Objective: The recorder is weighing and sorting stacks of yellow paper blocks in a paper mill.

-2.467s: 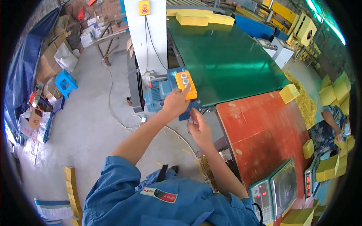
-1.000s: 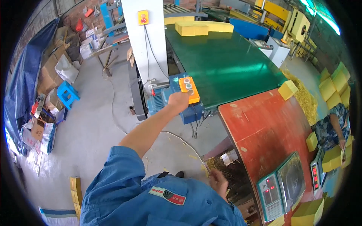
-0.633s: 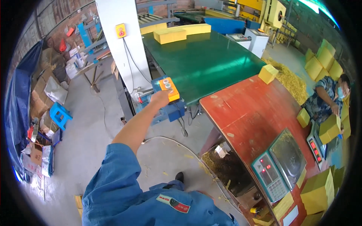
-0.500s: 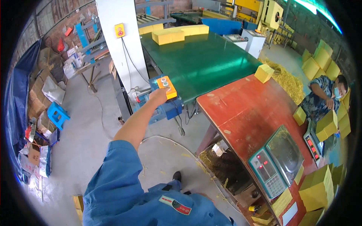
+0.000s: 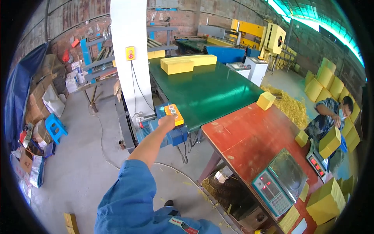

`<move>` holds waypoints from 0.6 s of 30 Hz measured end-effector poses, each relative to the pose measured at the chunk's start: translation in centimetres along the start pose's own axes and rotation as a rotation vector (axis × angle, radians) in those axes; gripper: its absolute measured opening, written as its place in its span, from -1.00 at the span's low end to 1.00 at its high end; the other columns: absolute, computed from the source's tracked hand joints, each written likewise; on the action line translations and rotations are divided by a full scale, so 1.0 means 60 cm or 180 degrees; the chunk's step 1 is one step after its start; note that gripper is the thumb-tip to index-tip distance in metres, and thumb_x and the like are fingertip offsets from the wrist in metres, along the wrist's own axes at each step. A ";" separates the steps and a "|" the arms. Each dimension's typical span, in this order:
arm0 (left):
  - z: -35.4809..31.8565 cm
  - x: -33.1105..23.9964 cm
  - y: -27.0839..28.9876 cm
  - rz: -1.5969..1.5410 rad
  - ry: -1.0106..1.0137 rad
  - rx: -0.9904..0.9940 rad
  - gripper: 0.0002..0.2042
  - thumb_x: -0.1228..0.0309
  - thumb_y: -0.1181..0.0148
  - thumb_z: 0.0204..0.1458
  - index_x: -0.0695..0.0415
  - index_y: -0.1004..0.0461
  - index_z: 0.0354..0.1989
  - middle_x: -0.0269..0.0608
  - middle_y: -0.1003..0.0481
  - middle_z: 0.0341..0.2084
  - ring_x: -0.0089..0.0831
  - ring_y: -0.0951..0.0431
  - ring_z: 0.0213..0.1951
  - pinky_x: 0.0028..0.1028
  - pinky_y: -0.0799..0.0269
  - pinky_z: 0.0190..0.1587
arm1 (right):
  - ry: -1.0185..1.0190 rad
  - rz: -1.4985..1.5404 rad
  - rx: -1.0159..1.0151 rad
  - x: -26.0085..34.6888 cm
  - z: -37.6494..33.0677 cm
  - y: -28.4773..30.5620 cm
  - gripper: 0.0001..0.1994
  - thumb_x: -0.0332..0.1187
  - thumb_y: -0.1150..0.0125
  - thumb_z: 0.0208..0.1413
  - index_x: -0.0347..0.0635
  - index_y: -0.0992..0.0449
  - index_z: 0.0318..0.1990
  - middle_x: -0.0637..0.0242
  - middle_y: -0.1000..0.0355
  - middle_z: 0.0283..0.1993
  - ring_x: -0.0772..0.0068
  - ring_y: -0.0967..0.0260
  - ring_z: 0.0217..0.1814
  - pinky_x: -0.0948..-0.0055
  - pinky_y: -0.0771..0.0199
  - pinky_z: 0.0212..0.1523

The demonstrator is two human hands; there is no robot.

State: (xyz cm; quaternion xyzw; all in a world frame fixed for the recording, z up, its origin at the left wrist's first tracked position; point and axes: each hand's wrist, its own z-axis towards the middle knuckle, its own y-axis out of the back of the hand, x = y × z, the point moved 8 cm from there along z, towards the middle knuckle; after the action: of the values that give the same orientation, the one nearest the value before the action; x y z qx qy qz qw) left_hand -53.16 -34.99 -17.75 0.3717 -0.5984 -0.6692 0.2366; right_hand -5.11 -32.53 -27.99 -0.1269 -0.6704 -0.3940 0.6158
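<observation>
My left hand (image 5: 166,122) reaches forward to a yellow push-button control box (image 5: 175,114) and touches its near end. Its fingers are too small and partly hidden to show whether they are curled or stretched. The box has round buttons on top and sits on a blue motor (image 5: 176,134) at the corner of a green conveyor belt (image 5: 212,91). A row of yellow blocks (image 5: 177,66) lies on the belt's far end. A single yellow block (image 5: 266,100) stands where the belt meets a red table (image 5: 241,130). My right hand is out of the picture.
A white pillar (image 5: 130,31) rises left of the belt. The red table carries a scale (image 5: 274,191) and a second scale (image 5: 316,160), where a co-worker (image 5: 326,117) handles a yellow block (image 5: 330,142). A blue stool (image 5: 55,126) stands left. A cable (image 5: 175,170) crosses the floor.
My view has tilted up, so the belt and table sit lower in the picture. My left hand stays at the control box. The co-worker still handles the yellow block.
</observation>
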 end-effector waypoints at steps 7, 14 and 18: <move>-0.003 -0.005 0.010 0.0060 -0.0263 -0.0021 -0.63 0.30 0.07 0.18 -0.24 -0.38 0.17 -0.18 -0.58 -0.11 -0.17 -0.59 -0.07 -0.21 -0.51 -0.11 | -0.0230 0.0071 0.0036 0.003 -0.030 -0.065 -0.72 -0.37 -0.16 0.15 -0.27 -0.52 -0.02 0.19 -0.55 -0.15 0.40 -0.51 -0.09 0.43 -0.46 -0.05; 0.016 0.014 -0.018 0.0091 -0.0554 -0.0041 -0.59 0.29 0.05 0.17 -0.25 -0.30 0.23 -0.10 -0.58 -0.17 -0.11 -0.61 -0.13 -0.17 -0.51 -0.18 | -0.0351 0.0114 0.0302 0.036 -0.035 -0.184 -0.72 -0.34 -0.16 0.15 -0.26 -0.53 -0.02 0.17 -0.55 -0.14 0.39 -0.51 -0.08 0.42 -0.46 -0.05; -0.002 -0.012 0.006 0.0097 -0.0830 -0.0113 -0.65 0.34 0.09 0.17 -0.01 -0.35 0.14 -0.11 -0.61 -0.25 -0.13 -0.63 -0.19 -0.15 -0.53 -0.24 | -0.0494 0.0122 0.0345 0.042 -0.053 -0.242 -0.71 -0.33 -0.17 0.15 -0.25 -0.53 -0.01 0.16 -0.55 -0.13 0.38 -0.52 -0.07 0.42 -0.46 -0.04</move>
State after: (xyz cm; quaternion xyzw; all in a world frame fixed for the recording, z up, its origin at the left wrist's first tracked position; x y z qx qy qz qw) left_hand -52.67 -34.58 -17.23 0.2682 -0.6176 -0.7187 0.1735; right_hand -12.86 -45.02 -31.27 -0.1363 -0.7339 -0.3342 0.5754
